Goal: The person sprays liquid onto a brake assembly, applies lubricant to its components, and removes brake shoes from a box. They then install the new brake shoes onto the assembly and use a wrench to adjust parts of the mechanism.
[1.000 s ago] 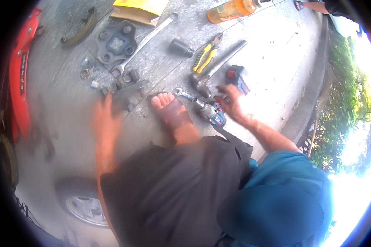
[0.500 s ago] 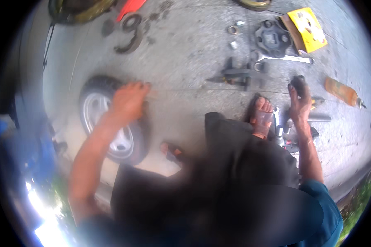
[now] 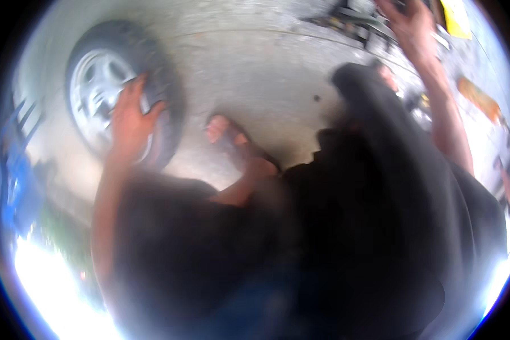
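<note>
A car wheel (image 3: 169, 107) with a black tyre and a silver rim (image 3: 90, 102) stands tilted at the left. My left hand (image 3: 131, 122) lies on its near side, where tyre meets rim, thumb and fingers apart. At the top right, my right hand (image 3: 411, 28) reaches out over the ground beside a group of dark tools (image 3: 351, 20). Between its thumb and fingers is a small dark part (image 3: 401, 5), cut by the picture's edge and too blurred to name.
Farther right lie an orange-brown bottle (image 3: 479, 99) and a yellow box (image 3: 457, 18). Shiny metal tools (image 3: 422, 110), smeared by motion, lie near my right forearm. My sandalled left foot (image 3: 226, 133) rests on the concrete between wheel and knee. Something blue (image 3: 20, 187) stands at the far left.
The view has swung, so the wheel sits higher and further left. My left hand has gone from the tyre's far edge to its rim side. My right hand has moved forward, toward the dark tools.
</note>
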A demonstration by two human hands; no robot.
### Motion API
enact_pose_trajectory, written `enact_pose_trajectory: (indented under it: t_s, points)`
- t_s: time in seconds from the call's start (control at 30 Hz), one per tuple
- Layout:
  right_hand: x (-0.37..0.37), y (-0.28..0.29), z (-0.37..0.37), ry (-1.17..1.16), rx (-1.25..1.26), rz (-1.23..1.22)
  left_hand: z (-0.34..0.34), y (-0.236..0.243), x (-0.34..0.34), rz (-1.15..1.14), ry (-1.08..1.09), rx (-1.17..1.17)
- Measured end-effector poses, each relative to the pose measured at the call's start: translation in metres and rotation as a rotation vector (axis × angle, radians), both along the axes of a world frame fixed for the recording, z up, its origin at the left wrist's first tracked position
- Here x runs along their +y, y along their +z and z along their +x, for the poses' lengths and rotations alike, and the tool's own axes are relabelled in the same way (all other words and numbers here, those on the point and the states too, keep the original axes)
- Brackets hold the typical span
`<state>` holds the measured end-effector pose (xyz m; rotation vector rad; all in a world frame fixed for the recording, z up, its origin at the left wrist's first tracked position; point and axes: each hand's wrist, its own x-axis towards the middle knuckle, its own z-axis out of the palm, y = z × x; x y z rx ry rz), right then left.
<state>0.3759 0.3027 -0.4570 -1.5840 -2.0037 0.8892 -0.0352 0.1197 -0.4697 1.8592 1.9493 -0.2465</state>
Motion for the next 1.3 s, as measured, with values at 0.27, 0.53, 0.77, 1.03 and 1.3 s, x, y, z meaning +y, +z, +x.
enact_pose_trajectory:
  t_s: [0.27,0.53,0.77,1.03,1.3]
  points:
    - [0.013,-0.043,-0.025,0.337,-0.755,-0.029,-0.028,-0.052,0.022,0.148,0.33,-0.138]
    - [0.024,-0.099,-0.118,0.403,-0.48,0.068,-0.064,-0.089,-0.023,0.184,0.468,0.103]
    - [0.026,-0.124,-0.154,0.401,-0.588,0.213,-0.094,-0.097,-0.025,0.074,0.619,0.111]
    - [0.042,-0.092,-0.129,0.491,-0.651,0.126,-0.081,-0.069,-0.017,0.004,0.789,0.217]
    - [0.066,-0.092,-0.069,0.296,-0.472,0.143,-0.071,-0.052,-0.014,0.085,0.773,0.216]
